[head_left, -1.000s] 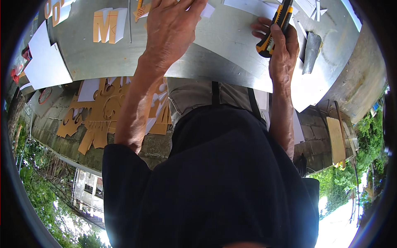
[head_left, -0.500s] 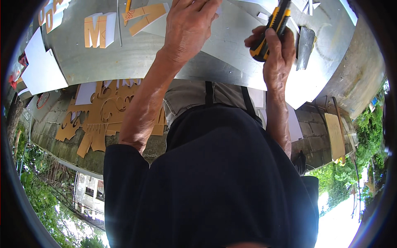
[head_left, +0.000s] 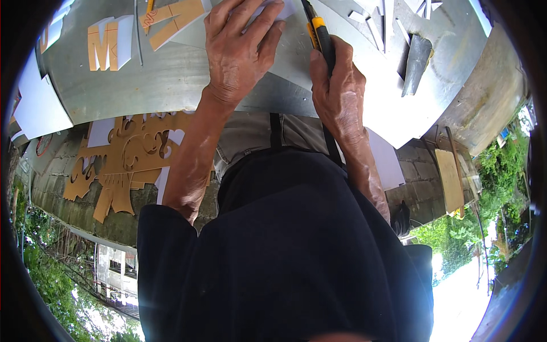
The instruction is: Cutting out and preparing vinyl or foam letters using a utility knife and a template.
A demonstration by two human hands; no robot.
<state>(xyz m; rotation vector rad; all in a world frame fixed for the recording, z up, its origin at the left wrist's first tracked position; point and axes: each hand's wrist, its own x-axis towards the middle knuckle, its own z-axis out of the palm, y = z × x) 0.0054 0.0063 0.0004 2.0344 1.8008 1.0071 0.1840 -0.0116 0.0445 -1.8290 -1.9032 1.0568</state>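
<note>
My right hand (head_left: 342, 85) is closed round a yellow and black box cutter (head_left: 322, 40), its tip pointing away from me at the top edge. My left hand (head_left: 240, 51) lies with fingers apart on a pale white piece (head_left: 286, 8) at the top of the view, most of which is cut off or covered. Left of that hand are a tan-faced, white-sided cut letter (head_left: 174, 24) with red lines, a yellow pencil (head_left: 150, 8) and a thin grey rod (head_left: 138, 37). Further left stands a thick M-shaped letter (head_left: 108, 45).
The metal tabletop (head_left: 159, 85) ends before my waist. White offcut strips (head_left: 373, 31) and a dark curved piece (head_left: 417, 64) lie at right. A white sheet (head_left: 40, 102) overhangs the left edge. Tan cut-out scraps (head_left: 128, 148) are below the table; a board (head_left: 450, 179) leans at right.
My right hand has moved left with the box cutter and turned it away from me, closer to my left hand. My left hand's fingers have spread. The whole view has shifted slightly.
</note>
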